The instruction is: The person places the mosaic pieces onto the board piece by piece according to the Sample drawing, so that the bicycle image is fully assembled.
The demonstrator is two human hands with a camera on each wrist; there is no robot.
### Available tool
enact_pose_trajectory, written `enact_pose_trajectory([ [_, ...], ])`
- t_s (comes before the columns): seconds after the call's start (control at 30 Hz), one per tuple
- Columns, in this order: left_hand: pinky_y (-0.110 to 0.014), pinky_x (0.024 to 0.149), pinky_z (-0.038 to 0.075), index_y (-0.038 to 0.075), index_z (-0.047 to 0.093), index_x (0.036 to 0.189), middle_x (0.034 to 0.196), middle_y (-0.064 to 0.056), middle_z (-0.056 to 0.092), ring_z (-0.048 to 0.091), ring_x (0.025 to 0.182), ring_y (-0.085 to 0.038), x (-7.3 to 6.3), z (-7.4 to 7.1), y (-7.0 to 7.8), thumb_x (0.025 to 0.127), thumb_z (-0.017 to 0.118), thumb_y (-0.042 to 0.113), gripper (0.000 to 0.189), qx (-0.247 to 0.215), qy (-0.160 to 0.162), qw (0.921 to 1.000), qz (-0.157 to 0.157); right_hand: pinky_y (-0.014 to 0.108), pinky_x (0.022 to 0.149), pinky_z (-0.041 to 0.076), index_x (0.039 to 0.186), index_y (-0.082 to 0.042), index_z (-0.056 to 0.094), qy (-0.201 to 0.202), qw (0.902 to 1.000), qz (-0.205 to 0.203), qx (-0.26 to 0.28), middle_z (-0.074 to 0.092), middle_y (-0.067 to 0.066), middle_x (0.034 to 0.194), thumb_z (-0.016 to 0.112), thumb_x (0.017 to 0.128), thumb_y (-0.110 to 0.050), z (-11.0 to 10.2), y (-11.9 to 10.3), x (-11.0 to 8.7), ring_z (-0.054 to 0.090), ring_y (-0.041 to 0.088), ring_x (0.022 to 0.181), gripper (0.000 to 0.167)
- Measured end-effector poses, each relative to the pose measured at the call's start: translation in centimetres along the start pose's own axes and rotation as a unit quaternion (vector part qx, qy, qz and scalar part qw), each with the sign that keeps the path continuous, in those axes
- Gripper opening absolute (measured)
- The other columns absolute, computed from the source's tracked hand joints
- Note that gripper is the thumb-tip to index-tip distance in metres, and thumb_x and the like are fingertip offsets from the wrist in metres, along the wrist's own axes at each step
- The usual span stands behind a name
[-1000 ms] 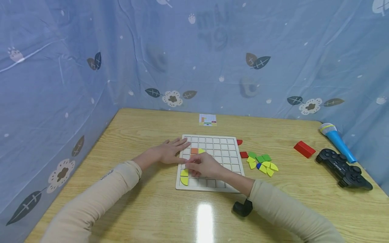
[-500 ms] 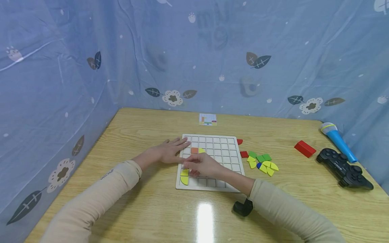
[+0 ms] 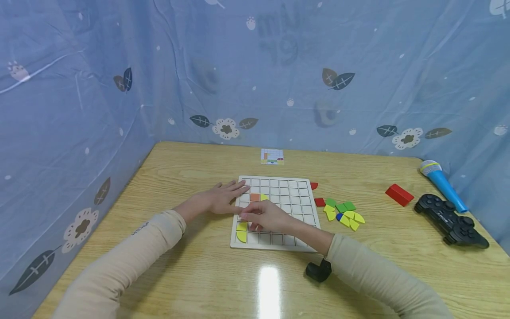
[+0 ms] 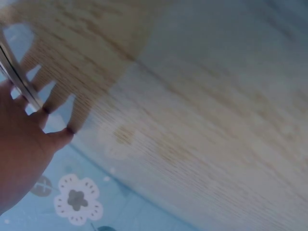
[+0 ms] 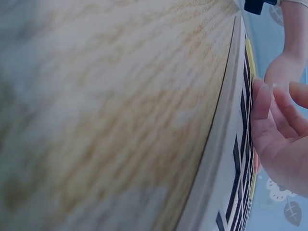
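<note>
My left hand (image 3: 224,199) lies with fingers spread across the left edge of a white grid board (image 3: 294,241); the left wrist view shows its fingers at the board's edge (image 4: 21,79). Over the board's left part my right hand (image 3: 271,217) bends down, fingertips low at the squares. Whether a small piece sits between those fingertips is hidden. An orange square tile (image 3: 255,197) and a yellow tile (image 3: 264,197) lie just beyond it. Left of the hand are a yellow square tile (image 3: 241,227) and a yellow quarter-round tile (image 3: 241,237).
Right of the board lie a red square (image 3: 320,202), a red rounded tile (image 3: 314,185), green tiles (image 3: 349,206), several yellow tiles (image 3: 353,225) and a blue tile (image 3: 339,217). A pattern card (image 3: 272,156), red block (image 3: 399,195), game controller (image 3: 450,221) and toy microphone (image 3: 443,186) stand farther off.
My right fingertips have shifted slightly left and the thumb and index have changed position a little. The left hand, the board and the visible loose tiles stay where they were.
</note>
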State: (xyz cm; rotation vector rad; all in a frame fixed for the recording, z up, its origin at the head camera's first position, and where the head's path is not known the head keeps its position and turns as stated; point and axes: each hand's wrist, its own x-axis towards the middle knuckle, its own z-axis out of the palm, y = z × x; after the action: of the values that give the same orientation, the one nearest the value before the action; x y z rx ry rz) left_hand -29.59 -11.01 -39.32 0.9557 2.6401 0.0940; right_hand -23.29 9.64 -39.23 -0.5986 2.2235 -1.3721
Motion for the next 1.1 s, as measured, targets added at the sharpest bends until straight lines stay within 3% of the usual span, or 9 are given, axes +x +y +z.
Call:
enact_pose_trajectory([
  [0.6, -0.057, 0.111, 0.007, 0.023, 0.007, 0.155, 0.159, -0.001, -0.001, 0.001, 0.144, -0.027, 0.0, 0.0, 0.1, 0.094, 0.038, 0.064, 0.080, -0.006, -0.001, 1.0000, -0.003, 0.027, 0.059, 0.052, 0.114, -0.004, 0.068, -0.014, 0.9999, 0.000, 0.006, 0.070, 0.004, 0.095, 0.057, 0.097, -0.020, -0.7, 0.0, 0.1, 0.064, 0.017, 0.070, 0.025],
  [0.8, -0.056, 0.111, 0.006, 0.024, 0.007, 0.155, 0.159, 0.000, -0.002, 0.000, 0.144, -0.027, 0.0, 0.0, 0.1, 0.092, 0.037, 0.067, 0.083, -0.010, -0.001, 0.9999, -0.004, 0.026, 0.064, 0.050, 0.122, -0.007, 0.064, -0.043, 0.9964, 0.026, 0.068, 0.069, 0.009, 0.101, 0.057, 0.098, -0.028, -2.2, 0.2, -0.3, 0.063, 0.018, 0.075, 0.033],
  [0.97, -0.056, 0.111, 0.005, 0.024, 0.007, 0.155, 0.159, 0.000, -0.001, 0.000, 0.144, -0.028, 0.0, 0.0, 0.2, 0.090, 0.036, 0.070, 0.085, -0.014, 0.002, 0.9999, -0.004, 0.027, 0.071, 0.049, 0.132, 0.000, 0.053, -0.069, 0.9850, 0.052, 0.149, 0.064, 0.013, 0.110, 0.053, 0.100, -0.028, -4.1, 0.8, -1.4, 0.061, 0.019, 0.083, 0.042],
  [1.1, -0.057, 0.111, 0.005, 0.023, 0.008, 0.155, 0.159, -0.001, -0.001, 0.000, 0.144, -0.028, 0.0, 0.0, 0.1, 0.090, 0.037, 0.070, 0.086, -0.014, 0.002, 0.9999, -0.003, 0.030, 0.079, 0.051, 0.134, 0.006, 0.048, -0.056, 0.9749, 0.072, 0.203, 0.063, 0.015, 0.109, 0.051, 0.100, -0.025, -5.7, 1.3, -2.5, 0.062, 0.019, 0.085, 0.045],
])
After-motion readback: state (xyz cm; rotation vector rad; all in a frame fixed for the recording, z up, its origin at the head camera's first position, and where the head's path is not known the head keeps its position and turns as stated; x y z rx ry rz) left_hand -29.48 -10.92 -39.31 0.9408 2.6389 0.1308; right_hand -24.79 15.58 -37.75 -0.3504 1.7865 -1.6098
